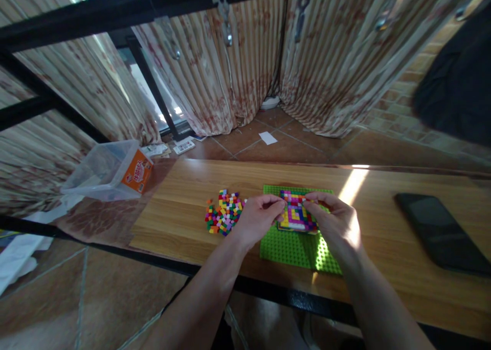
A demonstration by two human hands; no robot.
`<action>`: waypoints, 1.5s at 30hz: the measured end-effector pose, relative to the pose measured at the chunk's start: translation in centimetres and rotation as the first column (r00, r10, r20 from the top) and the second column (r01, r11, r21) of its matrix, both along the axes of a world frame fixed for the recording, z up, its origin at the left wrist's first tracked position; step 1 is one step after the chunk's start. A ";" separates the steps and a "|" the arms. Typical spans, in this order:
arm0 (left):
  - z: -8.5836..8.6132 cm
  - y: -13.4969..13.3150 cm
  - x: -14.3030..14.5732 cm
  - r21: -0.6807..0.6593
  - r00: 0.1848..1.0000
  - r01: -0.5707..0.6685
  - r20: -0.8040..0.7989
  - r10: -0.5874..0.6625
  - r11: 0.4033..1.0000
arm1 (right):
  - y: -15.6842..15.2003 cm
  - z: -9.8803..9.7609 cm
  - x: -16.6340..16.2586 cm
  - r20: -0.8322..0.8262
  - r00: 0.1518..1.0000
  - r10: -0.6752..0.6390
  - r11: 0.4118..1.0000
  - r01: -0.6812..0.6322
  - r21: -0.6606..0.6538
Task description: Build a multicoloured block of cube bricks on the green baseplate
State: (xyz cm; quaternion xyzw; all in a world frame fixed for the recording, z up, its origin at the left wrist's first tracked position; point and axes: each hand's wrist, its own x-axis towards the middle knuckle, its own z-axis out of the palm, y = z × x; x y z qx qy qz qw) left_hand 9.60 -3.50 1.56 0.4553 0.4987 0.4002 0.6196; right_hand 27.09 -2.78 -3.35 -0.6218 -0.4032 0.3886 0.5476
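Observation:
A green studded baseplate [287, 250] lies on the wooden table, bearing a block of small coloured bricks [295, 215] in pink, yellow, purple, red and blue. My left hand [261, 214] is over the left side of that block, thumb and forefinger pinched together; whatever is between them is too small to make out. My right hand [337, 219] reaches in from the right, its fingers closed at the block's upper right part. What its fingertips hold, if anything, is hidden. Left of my left hand lies a loose pile of small coloured bricks [224, 214].
A black phone [441, 232] lies on the table [172, 201] at the right. A clear plastic box [103, 171] with an orange label stands beyond the table's left end. Curtains [245, 68] hang behind, and a white paper [267, 137] is on the tiled floor.

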 end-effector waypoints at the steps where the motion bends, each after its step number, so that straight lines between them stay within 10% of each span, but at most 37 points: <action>1: -0.2 0.0 0.1 0.007 1.000 0.005 -0.001 -0.005 1.000 | 0.0 0.0 0.0 -0.005 1.000 -0.001 1.000 0.001 0.009; 25: -0.8 0.0 0.5 0.038 0.999 -0.029 0.028 0.028 0.999 | -0.2 0.4 0.3 0.183 0.982 0.052 0.986 -0.080 0.146; 32: -0.4 0.0 0.3 -0.042 0.987 -0.030 0.154 0.036 0.999 | -1.8 2.4 -1.3 0.514 0.856 -0.064 0.840 -0.231 0.490; 45: -0.8 0.0 0.5 -0.151 0.923 -0.021 0.377 0.077 0.988 | -2.2 2.7 -2.5 0.561 0.828 0.014 0.800 -0.346 0.491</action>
